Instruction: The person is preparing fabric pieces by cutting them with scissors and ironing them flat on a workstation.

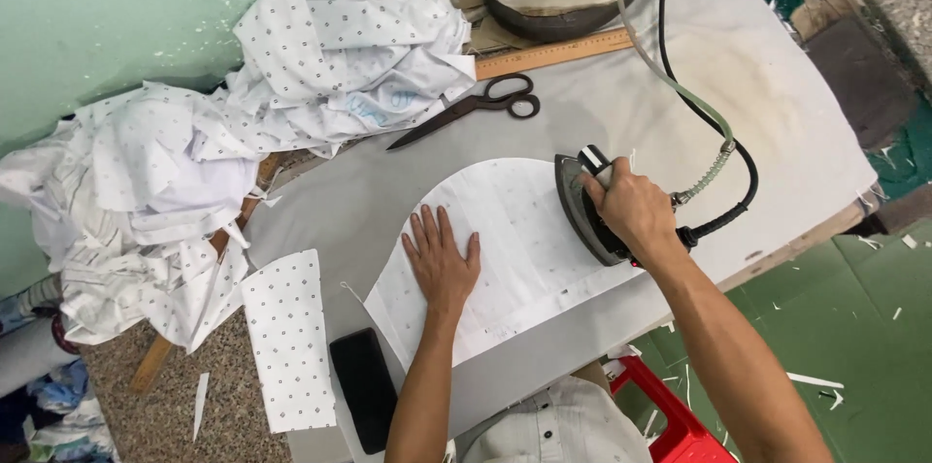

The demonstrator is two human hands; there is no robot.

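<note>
White dotted cloth lies heaped [194, 172] at your far left, spilling over the edge of the desk [621, 104] and a wooden strip. Just right of the heap, a narrow dotted fabric strip [288, 339] lies flat, and beside it sits a black rectangular block [364, 387] near the desk's front edge. Above these, black scissors [476, 106] rest closed on the grey cover, with a wooden ruler [553, 52] just behind them. Your left hand [442, 259] lies flat and spread wide, palm down, pressing the curved white fabric piece [515, 240] that lies in the middle of the desk. To its right, your right hand [631, 206] is closed around the handle of the dark steam iron [582, 211], whose soleplate sits on the right edge of that same piece. A black cord and a pale green hose [680, 89] run from the iron's rear up across the desk. A red plastic stool [670, 419] shows below on the green floor.
</note>
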